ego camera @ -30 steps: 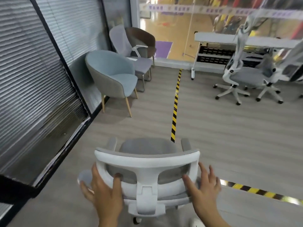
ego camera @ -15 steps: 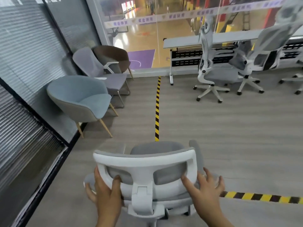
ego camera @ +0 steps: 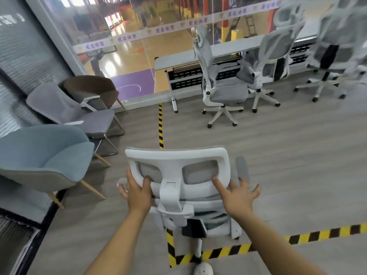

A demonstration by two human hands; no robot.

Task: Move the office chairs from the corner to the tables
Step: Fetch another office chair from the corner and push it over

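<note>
A white office chair with grey mesh stands just in front of me, its back toward me. My left hand grips the left side of its headrest, thumb in the cut-out. My right hand rests on the headrest's right side with fingers spread. A long white table runs along the glass wall ahead. Three more white office chairs stand at it: one near the table's left end, a second beside it, a third at far right.
Three lounge chairs line the left wall: a blue one, a grey one, a brown one. Yellow-black tape runs along the wooden floor toward the glass wall, another strip crosses on the right. My shoe shows below.
The view has turned right and moved forward with the chair. The table and its chairs are nearer and more central. Both hands stay on the headrest.
</note>
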